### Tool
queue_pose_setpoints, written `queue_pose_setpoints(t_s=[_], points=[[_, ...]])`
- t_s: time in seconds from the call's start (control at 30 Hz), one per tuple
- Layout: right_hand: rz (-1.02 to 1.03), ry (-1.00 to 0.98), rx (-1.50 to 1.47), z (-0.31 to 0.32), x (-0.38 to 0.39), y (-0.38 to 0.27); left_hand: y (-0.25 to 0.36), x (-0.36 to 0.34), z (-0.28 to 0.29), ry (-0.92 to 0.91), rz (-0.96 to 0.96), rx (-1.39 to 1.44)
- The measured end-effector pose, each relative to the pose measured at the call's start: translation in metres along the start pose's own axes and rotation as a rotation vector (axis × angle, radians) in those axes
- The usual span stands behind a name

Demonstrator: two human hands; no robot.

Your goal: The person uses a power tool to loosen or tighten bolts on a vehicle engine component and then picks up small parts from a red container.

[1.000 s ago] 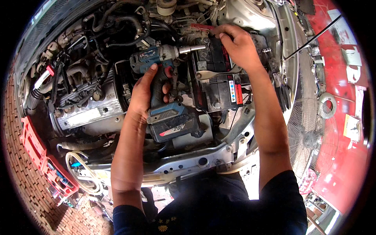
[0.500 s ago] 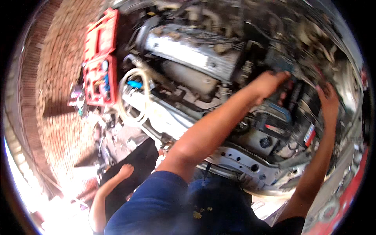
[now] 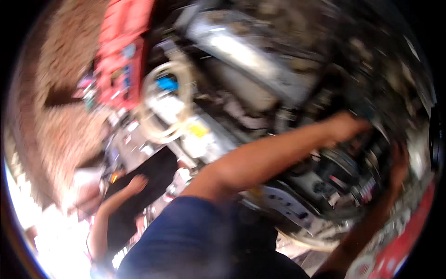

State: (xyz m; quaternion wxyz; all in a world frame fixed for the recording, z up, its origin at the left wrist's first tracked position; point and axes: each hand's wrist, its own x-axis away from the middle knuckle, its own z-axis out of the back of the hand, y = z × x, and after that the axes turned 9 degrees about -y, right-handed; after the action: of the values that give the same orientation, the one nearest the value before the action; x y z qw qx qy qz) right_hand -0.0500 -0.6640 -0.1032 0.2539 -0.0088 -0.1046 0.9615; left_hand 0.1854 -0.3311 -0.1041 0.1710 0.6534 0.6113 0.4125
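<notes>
The picture is smeared by motion. My left hand point(image 3: 348, 128) is closed on the handle of a blue-and-black cordless impact wrench point(image 3: 339, 171), whose battery pack is below the hand. My right hand point(image 3: 399, 160) is at the right side of the engine bay, near the front of the wrench and the car battery; its fingers are too blurred to show what, if anything, they hold. The engine's silver valve cover point(image 3: 237, 51) runs diagonally above my left forearm. The holed front metal crossmember point(image 3: 283, 207) lies below the wrench.
A red open tool case point(image 3: 118, 56) stands at the left. A coiled cream hose point(image 3: 153, 130) with a blue fitting point(image 3: 167, 83) hangs beside it. Another person's hand point(image 3: 137, 183) and arm are at the lower left. Brick paving point(image 3: 65, 51) shows beyond, and red bodywork point(image 3: 399, 237) at the right.
The view has swung leftward, so the engine bay sits further right and the tool case and other person have come into view. My right hand has moved down relative to my left.
</notes>
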Motion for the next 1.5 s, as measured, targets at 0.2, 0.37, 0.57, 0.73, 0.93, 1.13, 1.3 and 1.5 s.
queue_pose_setpoints(t_s=[0.2, 0.37, 0.57, 0.73, 0.93, 1.13, 1.3, 1.5], points=[[0.017, -0.027, -0.456, -0.013, -0.007, -0.074, 0.001, 0.004, 0.009, 0.085, 0.104, 0.156], [0.1, 0.141, -0.196, 0.01, 0.002, -0.092, 0.021, 0.003, -0.01, 0.06, 0.094, 0.056], [0.074, 0.361, -0.243, 0.025, 0.009, -0.117, 0.011, 0.0, -0.001, 0.041, 0.035, 0.061], [-0.119, 0.366, -1.065, 0.041, 0.022, -0.137, 0.012, 0.004, -0.007, 0.043, -0.019, 0.056], [-0.284, 0.376, -0.615, 0.014, 0.022, -0.12, 0.01, 0.0, -0.01, 0.026, -0.064, 0.014], [-0.136, 0.173, -0.247, 0.005, 0.015, -0.119, 0.016, 0.006, -0.009, 0.086, 0.032, 0.036], [-0.198, 0.055, -0.424, 0.003, 0.01, -0.116, 0.0, 0.004, 0.014, 0.005, -0.055, 0.137], [-0.362, 0.007, -0.682, 0.015, 0.014, -0.114, 0.003, -0.001, 0.0, -0.073, -0.051, 0.232]])
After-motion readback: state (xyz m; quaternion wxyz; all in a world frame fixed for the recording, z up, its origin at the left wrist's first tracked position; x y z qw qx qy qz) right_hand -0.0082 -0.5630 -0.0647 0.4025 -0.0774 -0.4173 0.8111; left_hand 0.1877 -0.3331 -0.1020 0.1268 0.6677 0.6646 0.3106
